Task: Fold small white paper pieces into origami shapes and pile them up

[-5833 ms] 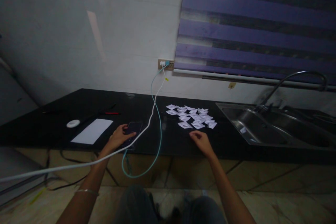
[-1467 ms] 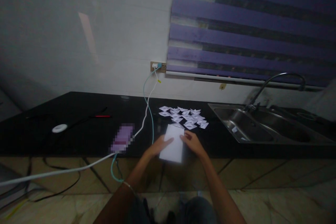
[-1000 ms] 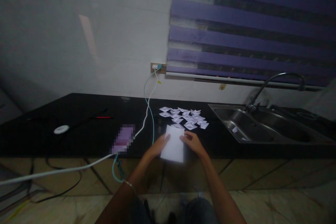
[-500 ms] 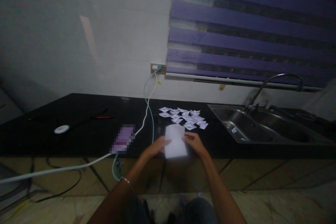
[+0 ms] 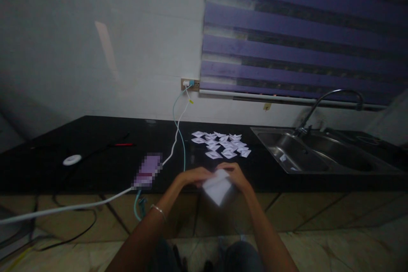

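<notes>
A white sheet of paper, blurred by motion, is held between both hands at the counter's front edge. It shows a pointed lower end. My left hand grips its upper left side with the fingers closed. At its upper right, my right hand is closed on the same sheet, fingers bent over the top. Just beyond the hands, several folded white paper boats lie grouped on the black countertop.
Left of the hands, a pixelated purple object lies by a white cable. A white round object and a red pen-like item sit farther left. A steel double sink with a tall faucet is at right.
The sheet was upright and rectangular, held by its two sides. Now it is turned with a point downward, and both hands have come together at its upper part.
</notes>
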The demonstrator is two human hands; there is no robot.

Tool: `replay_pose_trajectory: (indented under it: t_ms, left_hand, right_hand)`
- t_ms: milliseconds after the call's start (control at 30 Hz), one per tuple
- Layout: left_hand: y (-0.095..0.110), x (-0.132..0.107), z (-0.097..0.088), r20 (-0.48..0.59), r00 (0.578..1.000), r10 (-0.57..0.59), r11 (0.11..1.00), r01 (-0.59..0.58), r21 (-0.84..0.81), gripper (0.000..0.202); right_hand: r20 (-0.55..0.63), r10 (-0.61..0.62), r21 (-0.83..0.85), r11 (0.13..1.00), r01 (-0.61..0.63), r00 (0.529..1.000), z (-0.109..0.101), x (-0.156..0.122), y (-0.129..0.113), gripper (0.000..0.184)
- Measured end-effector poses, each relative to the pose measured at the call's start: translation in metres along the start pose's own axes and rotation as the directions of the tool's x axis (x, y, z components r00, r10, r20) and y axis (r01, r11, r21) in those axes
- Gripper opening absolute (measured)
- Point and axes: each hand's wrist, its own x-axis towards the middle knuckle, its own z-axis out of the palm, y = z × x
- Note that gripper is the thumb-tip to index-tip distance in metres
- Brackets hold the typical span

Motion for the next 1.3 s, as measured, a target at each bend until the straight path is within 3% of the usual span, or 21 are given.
replay_pose_trajectory:
  t_ms: [100, 267, 400, 600, 867, 1067, 1167, 1300]
  left_hand:
    - [0.000, 0.001, 0.004, 0.033, 0.999, -0.007, 1.000, 0.007, 0.024, 0.049]
    - [-0.007, -0.003, 0.018, -0.131, 0.987, 0.092, 0.994, -0.099, -0.051, 0.047]
    - [-0.010, -0.007, 0.026, -0.367, 0.918, 0.153, 0.973, -0.204, -0.104, 0.049]
    - [-0.008, -0.007, 0.029, -0.527, 0.833, 0.168, 0.980, -0.198, -0.001, 0.050]
    - [-0.009, -0.009, 0.029, -0.424, 0.880, 0.213, 0.973, -0.231, 0.010, 0.048]
    - [-0.006, -0.013, 0.027, -0.399, 0.907, 0.133, 0.963, -0.213, -0.163, 0.050]
    - [-0.008, -0.012, 0.027, -0.429, 0.892, 0.139, 0.968, -0.213, -0.130, 0.050]
    - [-0.012, -0.009, 0.028, -0.515, 0.838, 0.180, 0.982, -0.187, 0.038, 0.048]
  right_hand:
    - [-0.025, 0.072, 0.071, 0.995, -0.070, 0.997, 0.002, -0.001, 0.002, 0.028]
    - [-0.061, 0.170, 0.166, 0.973, -0.158, 0.984, 0.003, -0.001, -0.002, 0.045]
    - [-0.139, 0.183, 0.139, 0.977, -0.164, 0.973, 0.003, 0.001, -0.003, 0.048]
    - [-0.111, 0.210, -0.025, 0.976, -0.214, 0.971, 0.009, -0.002, 0.000, 0.038]
    - [-0.061, 0.188, -0.074, 0.979, -0.192, 0.980, 0.011, 0.000, -0.007, 0.038]
    - [-0.002, 0.155, -0.069, 0.985, -0.155, 0.988, 0.016, 0.006, -0.020, 0.043]
    - [-0.017, 0.150, -0.078, 0.985, -0.151, 0.989, 0.021, 0.008, -0.024, 0.046]
    - [-0.093, 0.150, -0.065, 0.986, -0.156, 0.984, 0.030, 0.005, -0.021, 0.046]
